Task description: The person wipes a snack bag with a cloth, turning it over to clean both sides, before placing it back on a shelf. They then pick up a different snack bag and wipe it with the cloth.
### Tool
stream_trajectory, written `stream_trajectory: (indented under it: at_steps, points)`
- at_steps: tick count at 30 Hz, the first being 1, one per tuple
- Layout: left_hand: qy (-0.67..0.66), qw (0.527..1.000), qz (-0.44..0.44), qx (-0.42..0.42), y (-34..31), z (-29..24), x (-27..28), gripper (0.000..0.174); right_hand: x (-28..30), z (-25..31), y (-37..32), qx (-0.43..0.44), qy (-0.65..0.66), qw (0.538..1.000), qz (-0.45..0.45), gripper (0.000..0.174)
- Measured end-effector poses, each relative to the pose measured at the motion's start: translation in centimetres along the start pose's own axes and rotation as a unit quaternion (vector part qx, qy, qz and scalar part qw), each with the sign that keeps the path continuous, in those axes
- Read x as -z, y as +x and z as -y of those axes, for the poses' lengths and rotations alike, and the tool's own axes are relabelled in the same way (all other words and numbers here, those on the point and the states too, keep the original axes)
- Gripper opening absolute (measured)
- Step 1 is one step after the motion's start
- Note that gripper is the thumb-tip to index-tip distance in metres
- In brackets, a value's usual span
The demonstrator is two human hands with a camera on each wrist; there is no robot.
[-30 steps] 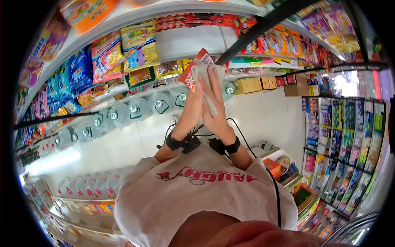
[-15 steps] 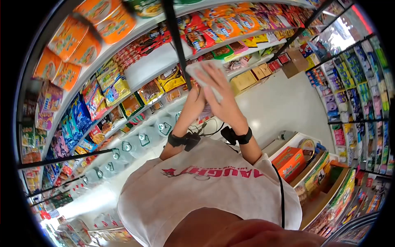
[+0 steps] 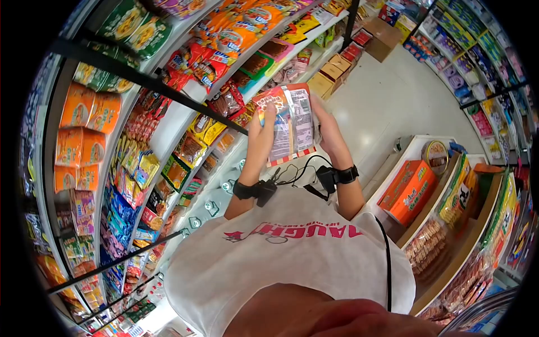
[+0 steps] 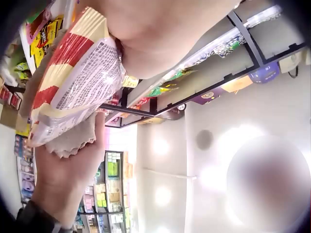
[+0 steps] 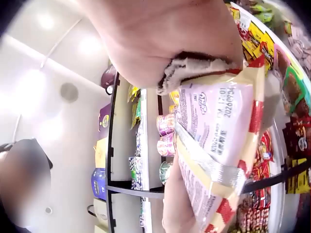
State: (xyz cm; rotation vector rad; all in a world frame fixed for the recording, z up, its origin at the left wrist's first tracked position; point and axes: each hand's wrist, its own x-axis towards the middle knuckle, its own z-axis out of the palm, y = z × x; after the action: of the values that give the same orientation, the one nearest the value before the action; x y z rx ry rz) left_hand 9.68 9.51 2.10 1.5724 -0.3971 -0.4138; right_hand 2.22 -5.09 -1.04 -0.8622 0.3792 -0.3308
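Left grip [image 3: 263, 130] is clenched on one side edge of the snack packet [image 3: 289, 123], its fingers lying along that edge. Right grip [image 3: 332, 132] grasps the opposite edge and pins a grey cloth [image 5: 194, 68] under its palm against the packet's far face.

Change noted: half a second ago the right grip lay flat over the packet with the cloth on top. The cloth now sits behind, and the printed back panel with its seam faces the person.

Judgement: wiping of that face appears finished, and the back panel is exposed, not under the cloth.

The packet hangs between both grips, apart from the shelf [image 3: 185, 121] beyond the left grip.
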Motion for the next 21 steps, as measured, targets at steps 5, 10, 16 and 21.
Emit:
stream_trajectory:
  at_steps: [5, 10, 16, 21]
  points:
    - [0.062, 0.996, 0.029, 0.054, 0.7, 0.3, 0.1, 0.035, 0.2, -0.5, -0.4, 0.206, -0.195, 0.953, -0.103, 0.043]
    - [-0.126, 0.99, 0.0, -0.062, 1.7, -0.8, 0.3, 0.032, -3.9, 1.5, -3.2, 0.222, -0.235, 0.943, -0.08, 0.041]
    - [-0.147, 0.984, 0.06, -0.079, 4.0, -0.3, 3.9, 0.033, -6.0, -0.7, -3.1, 0.113, -0.139, 0.982, -0.061, 0.041]
    - [-0.094, 0.978, 0.017, -0.186, 4.0, 0.0, 5.7, 0.052, -8.1, -3.0, -2.5, 0.128, -0.107, 0.977, -0.131, 0.037]
